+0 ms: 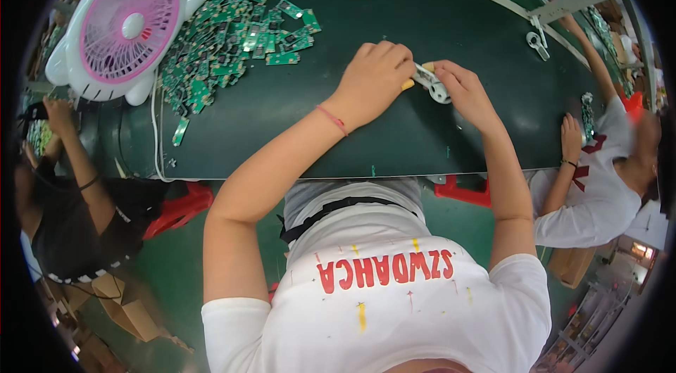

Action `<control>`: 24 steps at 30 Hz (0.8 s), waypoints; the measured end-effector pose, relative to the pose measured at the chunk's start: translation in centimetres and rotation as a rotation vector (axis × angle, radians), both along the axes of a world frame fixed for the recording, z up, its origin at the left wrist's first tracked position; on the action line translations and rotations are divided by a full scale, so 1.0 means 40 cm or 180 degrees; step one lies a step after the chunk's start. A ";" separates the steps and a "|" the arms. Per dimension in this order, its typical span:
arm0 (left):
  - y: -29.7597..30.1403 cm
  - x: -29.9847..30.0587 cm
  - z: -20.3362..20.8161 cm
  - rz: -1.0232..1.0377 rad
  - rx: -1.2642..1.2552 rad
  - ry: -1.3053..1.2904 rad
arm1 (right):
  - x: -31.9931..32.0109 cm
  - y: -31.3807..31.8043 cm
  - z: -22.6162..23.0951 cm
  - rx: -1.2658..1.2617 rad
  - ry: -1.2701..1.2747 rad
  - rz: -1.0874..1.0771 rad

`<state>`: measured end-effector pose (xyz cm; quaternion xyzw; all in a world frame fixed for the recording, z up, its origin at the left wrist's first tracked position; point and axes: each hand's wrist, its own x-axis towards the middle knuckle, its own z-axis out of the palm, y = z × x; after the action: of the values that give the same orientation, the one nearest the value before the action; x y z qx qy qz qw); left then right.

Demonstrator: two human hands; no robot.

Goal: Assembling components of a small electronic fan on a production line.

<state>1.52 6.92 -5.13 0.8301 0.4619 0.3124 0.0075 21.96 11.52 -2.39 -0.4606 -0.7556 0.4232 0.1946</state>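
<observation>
Over the dark green work surface [338, 14], my two hands meet at a small white plastic part [440, 93] with a round, holed end. My left hand [377, 77] is closed, its fingers curled over the part's narrow end, which they mostly hide. My right hand [465, 91] pinches the part from the other side, thumb and fingertips near the round end. Yellow covers show on some fingertips. To the left of my hands lies a large spread of green circuit boards [232, 35], several loose ones at its near edge.
A white and pink fan [132, 26] stands at the far left, its cable [155, 134] running down the table's left side. Another white part [538, 45] with a ring end lies at the far right. One person [84, 211] sits left, another [584, 190] right, near a small pile of boards [587, 116].
</observation>
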 end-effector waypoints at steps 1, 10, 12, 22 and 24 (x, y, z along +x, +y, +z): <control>-0.015 0.005 0.002 -0.0006 0.0109 -0.0083 | 0.000 -0.009 -0.009 -0.0180 0.0233 0.0047; -0.140 -0.037 0.010 0.0122 -0.0594 -0.0393 | -0.073 -0.115 -0.016 0.1553 0.0231 0.0887; -0.155 -0.033 0.005 0.0295 -0.0702 -0.0853 | -0.095 -0.150 -0.029 0.1420 0.0174 0.0715; -0.030 -0.217 0.050 0.1303 -0.0176 -0.0098 | -0.096 -0.141 -0.075 0.1667 0.0176 0.1018; 0.005 -0.271 0.013 0.1468 -0.0096 0.0557 | -0.102 -0.144 -0.072 0.1560 0.0259 0.0991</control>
<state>-9.34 7.13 -4.61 0.7264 0.6427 0.2258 -0.0916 17.88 5.77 -5.27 -0.2610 -0.8884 0.2710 0.2628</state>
